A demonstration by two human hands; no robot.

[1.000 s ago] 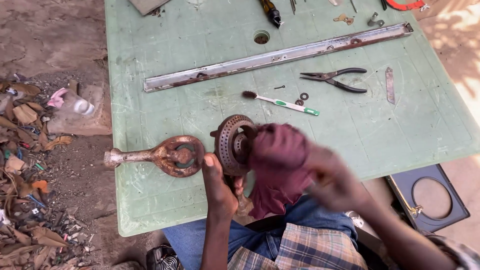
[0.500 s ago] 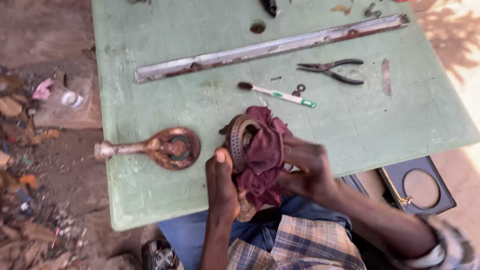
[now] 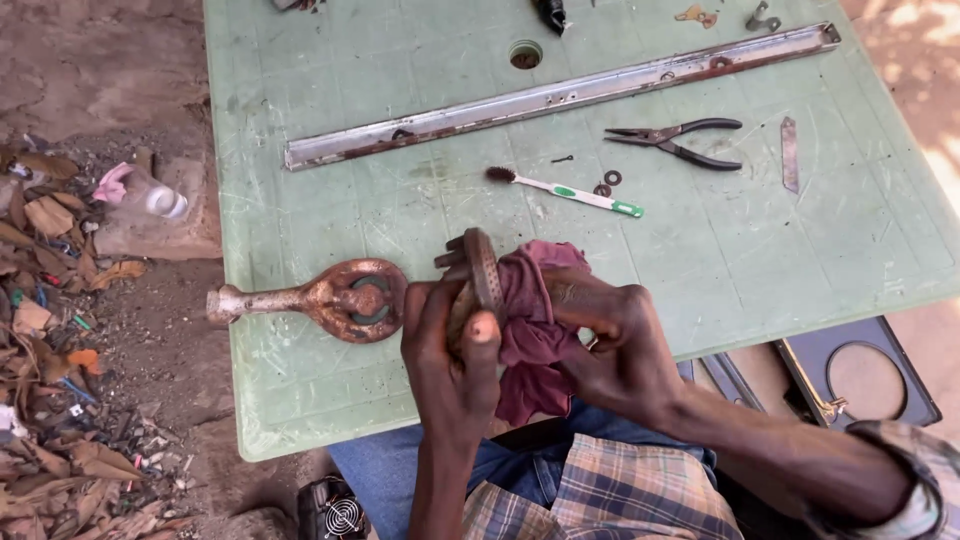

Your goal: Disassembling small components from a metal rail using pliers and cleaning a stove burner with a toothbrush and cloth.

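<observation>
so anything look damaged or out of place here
The burner base on the green table is rusty and pitted, its stem overhanging the left edge. The long metal rail is rust-streaked and lies askew.

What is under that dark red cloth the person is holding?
The dark red cloth lies against a round rusty burner ring, gripped by the left hand. The right hand presses the cloth on. The ring's rim shows; its covered face and the right fingertips do not.
</observation>
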